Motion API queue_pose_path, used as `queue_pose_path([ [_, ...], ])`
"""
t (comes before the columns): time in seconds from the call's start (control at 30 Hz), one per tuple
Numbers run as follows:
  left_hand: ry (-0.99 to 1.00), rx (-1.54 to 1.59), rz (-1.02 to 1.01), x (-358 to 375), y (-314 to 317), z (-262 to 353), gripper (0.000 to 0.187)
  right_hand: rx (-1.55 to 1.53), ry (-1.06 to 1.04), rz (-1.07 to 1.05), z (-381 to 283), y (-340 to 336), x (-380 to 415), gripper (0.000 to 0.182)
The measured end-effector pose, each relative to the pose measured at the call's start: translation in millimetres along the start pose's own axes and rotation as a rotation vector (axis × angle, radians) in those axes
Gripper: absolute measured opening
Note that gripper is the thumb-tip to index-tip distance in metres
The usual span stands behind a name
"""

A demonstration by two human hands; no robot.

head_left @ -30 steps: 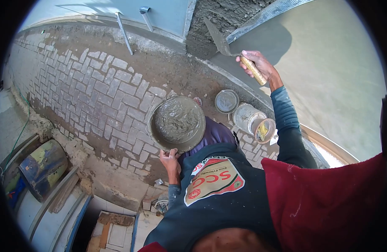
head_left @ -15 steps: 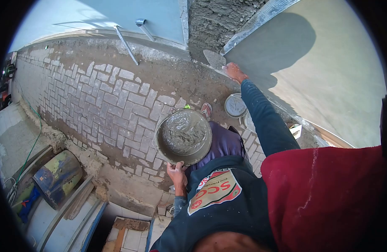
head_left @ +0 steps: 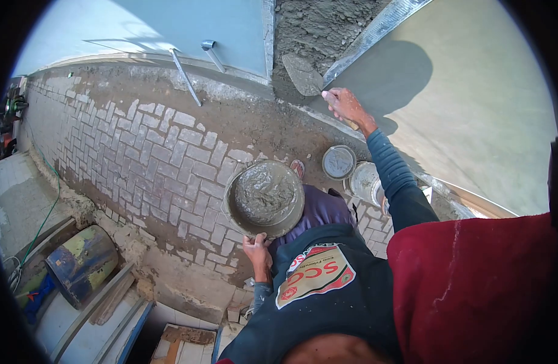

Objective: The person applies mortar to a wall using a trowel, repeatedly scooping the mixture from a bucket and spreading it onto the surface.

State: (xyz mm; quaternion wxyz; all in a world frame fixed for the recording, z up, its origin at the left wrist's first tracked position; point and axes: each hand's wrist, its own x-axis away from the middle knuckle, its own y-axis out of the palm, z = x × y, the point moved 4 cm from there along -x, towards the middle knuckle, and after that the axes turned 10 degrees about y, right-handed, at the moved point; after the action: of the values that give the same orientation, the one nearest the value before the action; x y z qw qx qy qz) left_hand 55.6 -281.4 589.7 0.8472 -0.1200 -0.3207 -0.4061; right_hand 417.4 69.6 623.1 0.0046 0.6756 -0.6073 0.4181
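Observation:
My left hand [head_left: 259, 255] grips the near rim of a round bucket [head_left: 227, 212], which leans by my thigh. Wet grey mortar [head_left: 265, 193] fills much of it, its surface lumpy and shiny. Out at arm's length, my right hand [head_left: 350, 108] is closed round the wooden handle of a trowel [head_left: 303, 75]. The trowel's broad, mortar-coated blade points up and left, overlapping the foot of a rough grey wall strip [head_left: 318, 27]. Just right of the blade runs a pale metal-like edge strip [head_left: 376, 37], bordering a smooth plastered wall [head_left: 473, 115].
Two smaller buckets [head_left: 339, 162] stand on the ground below my right arm. Pipes [head_left: 185, 77] stick out by the light blue wall [head_left: 224, 24]. Brick paving [head_left: 163, 158] runs to the left. A stained barrel [head_left: 83, 264] and planks [head_left: 94, 312] lie at lower left.
My right hand has shifted slightly right and down, and the trowel blade has turned, showing more of its face against the rough strip. The left hand still holds the bucket.

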Motion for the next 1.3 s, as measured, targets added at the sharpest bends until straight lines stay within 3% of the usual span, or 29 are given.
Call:
queue_pose_path([
  [0.3,0.012,0.001,-0.019,-2,2,-5,0.027,0.024,-0.080,0.168,-42,-11,48,0.038],
  [0.37,0.009,0.006,-0.016,0,7,-4,0.027,0.235,-0.279,0.357,-49,-16,57,0.036],
  [0.5,0.026,0.019,-0.021,2,8,-5,0.028,0.252,-0.259,0.382,-58,-17,84,0.036],
  [0.6,0.024,0.008,-0.027,5,6,-4,0.027,0.285,-0.370,0.293,-63,-11,109,0.038],
  [0.67,0.022,-0.012,-0.019,6,6,-2,0.027,0.060,-0.063,-0.300,-53,13,114,0.041],
  [0.7,0.025,-0.012,-0.019,7,5,-3,0.026,-0.036,0.009,-0.468,-49,23,116,0.041],
  [0.73,0.019,-0.016,-0.016,7,4,-4,0.026,-0.036,0.016,-0.471,-44,27,110,0.041],
  [0.8,0.012,-0.002,-0.019,7,3,-5,0.026,-0.205,0.292,-0.797,-20,43,87,0.041],
  [0.87,0.003,-0.030,-0.001,6,3,-7,0.026,-0.266,0.348,-0.866,8,38,36,0.039],
  [0.93,0.021,-0.044,-0.018,8,1,-5,0.027,-0.473,0.344,-0.673,39,14,-2,0.037],
  [1.03,0.016,-0.062,0.010,10,1,-8,0.026,-0.682,0.261,-0.598,17,-20,37,0.033],
  [1.1,0.010,-0.079,0.006,12,-1,-5,0.026,-0.321,0.005,-0.250,-1,-32,64,0.030],
  [1.13,0.015,-0.079,0.004,10,2,-2,0.026,-0.323,-0.002,-0.251,1,-25,61,0.030],
  [1.2,0.014,-0.040,0.013,10,7,0,0.025,0.135,-0.036,-0.186,19,1,46,0.030],
  [1.23,0.012,-0.030,0.003,10,6,1,0.024,0.273,0.016,-0.107,30,16,30,0.032],
  [1.3,-0.011,-0.017,-0.011,8,2,-2,0.025,0.644,-0.174,0.204,70,44,-14,0.031],
])
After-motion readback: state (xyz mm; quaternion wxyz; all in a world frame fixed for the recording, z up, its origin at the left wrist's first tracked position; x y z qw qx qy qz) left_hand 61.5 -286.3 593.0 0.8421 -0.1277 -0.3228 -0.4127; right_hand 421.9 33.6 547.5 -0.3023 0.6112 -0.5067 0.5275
